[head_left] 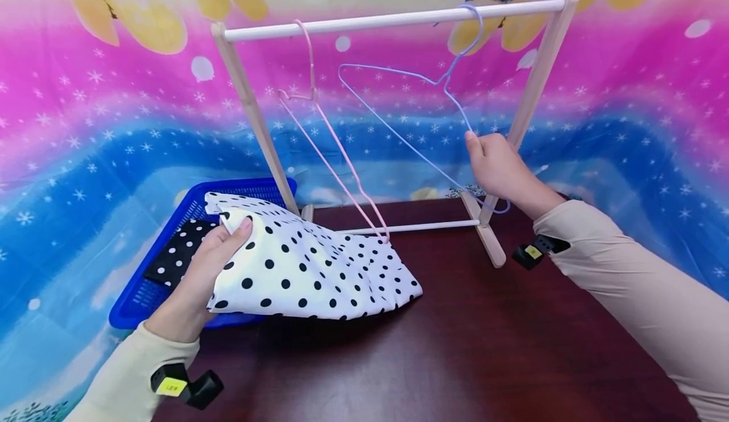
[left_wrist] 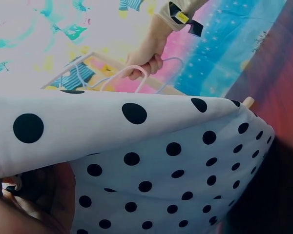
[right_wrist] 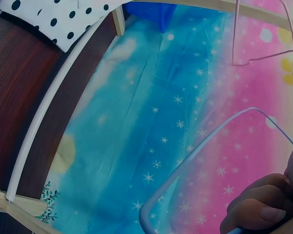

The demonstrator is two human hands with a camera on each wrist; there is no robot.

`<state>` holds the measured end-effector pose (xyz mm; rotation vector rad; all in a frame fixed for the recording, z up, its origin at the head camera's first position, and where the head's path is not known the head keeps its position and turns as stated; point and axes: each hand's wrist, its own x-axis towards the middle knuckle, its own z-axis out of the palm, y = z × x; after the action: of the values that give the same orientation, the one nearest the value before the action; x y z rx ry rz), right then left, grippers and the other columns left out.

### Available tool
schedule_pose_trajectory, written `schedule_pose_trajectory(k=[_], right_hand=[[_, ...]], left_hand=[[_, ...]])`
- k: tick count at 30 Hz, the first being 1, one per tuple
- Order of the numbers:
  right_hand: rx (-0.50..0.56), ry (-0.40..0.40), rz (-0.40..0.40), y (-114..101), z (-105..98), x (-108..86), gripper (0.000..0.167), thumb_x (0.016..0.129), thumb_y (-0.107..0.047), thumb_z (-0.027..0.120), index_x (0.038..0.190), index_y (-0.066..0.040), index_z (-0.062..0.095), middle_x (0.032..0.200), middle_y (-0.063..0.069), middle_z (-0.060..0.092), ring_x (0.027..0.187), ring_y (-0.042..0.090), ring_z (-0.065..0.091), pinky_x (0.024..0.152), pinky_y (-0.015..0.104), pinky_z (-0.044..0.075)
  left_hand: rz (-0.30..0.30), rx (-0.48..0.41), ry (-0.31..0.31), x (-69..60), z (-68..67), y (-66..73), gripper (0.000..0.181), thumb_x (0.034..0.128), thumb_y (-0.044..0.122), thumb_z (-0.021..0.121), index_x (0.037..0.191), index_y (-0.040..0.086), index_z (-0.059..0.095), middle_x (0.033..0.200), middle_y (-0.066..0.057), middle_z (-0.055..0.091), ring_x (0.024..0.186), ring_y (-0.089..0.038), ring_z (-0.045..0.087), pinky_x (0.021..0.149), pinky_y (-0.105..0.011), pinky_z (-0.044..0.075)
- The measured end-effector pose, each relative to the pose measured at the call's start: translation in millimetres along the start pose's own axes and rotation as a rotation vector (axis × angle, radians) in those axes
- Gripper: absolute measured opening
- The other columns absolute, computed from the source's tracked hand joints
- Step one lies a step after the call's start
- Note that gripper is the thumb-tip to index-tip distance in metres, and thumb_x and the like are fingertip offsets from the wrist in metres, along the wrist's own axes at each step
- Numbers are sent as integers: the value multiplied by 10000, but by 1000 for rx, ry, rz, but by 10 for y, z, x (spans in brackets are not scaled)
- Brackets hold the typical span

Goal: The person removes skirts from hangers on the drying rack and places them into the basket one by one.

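My left hand (head_left: 199,276) pinches a white cloth with black dots (head_left: 319,276) near its left edge, thumb on top. The cloth spreads to the right above the table; in the left wrist view its folded edge (left_wrist: 88,117) hides most of the hand. My right hand (head_left: 498,166) grips the right shoulder of a blue wire hanger (head_left: 447,81), whose hook is over the white rail (head_left: 387,18). In the right wrist view, curled fingers (right_wrist: 259,209) hold the blue wire. Left of it, a pink hanger (head_left: 312,68) hangs from the rail, its lower end meeting the cloth's upper edge.
A wooden rack (head_left: 250,102) holds the rail, with a white lower bar (head_left: 421,225) near the table. At left, a blue basket (head_left: 128,302) contains a black cloth with white dots (head_left: 179,251). The dark table (head_left: 455,346) stretches in front; a patterned backdrop (head_left: 643,156) stands behind.
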<state>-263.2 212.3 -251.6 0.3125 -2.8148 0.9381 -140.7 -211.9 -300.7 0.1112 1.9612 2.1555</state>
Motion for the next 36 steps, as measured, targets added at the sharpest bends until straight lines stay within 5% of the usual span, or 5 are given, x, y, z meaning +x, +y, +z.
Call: schedule_pose_trajectory(k=[7, 18, 28, 36], right_hand=[[-11, 5, 6, -41, 35, 5, 576, 1102, -443, 215, 668, -105, 383, 530, -1, 339, 438, 161, 341, 412, 307, 321], [-15, 0, -8, -101, 82, 35, 574, 1105, -432, 234, 655, -110, 388, 531, -10, 324, 441, 164, 344, 411, 300, 308], [-15, 3, -19, -128, 105, 57, 579, 1104, -437, 229, 645, -116, 377, 528, -10, 313, 437, 174, 344, 423, 328, 335], [-39, 18, -15, -141, 124, 87, 585, 1105, -434, 235, 622, -128, 363, 519, -22, 302, 439, 170, 339, 439, 339, 340]], left_hand=[[43, -57, -21, -28, -49, 81, 388, 1057, 458, 427, 1186, 157, 637, 1015, 11, 792, 819, -133, 777, 702, -285, 621], [67, -73, -28, -68, -92, 203, 372, 1063, 432, 418, 1211, 154, 617, 1035, 0, 791, 825, -160, 781, 692, -317, 624], [191, -165, -68, -82, -105, 312, 353, 1089, 319, 402, 1203, 108, 661, 1038, -38, 785, 834, -163, 778, 686, -312, 625], [278, -224, 0, -106, -79, 423, 338, 1084, 291, 427, 1116, 72, 682, 930, -44, 779, 757, -145, 768, 614, -274, 603]])
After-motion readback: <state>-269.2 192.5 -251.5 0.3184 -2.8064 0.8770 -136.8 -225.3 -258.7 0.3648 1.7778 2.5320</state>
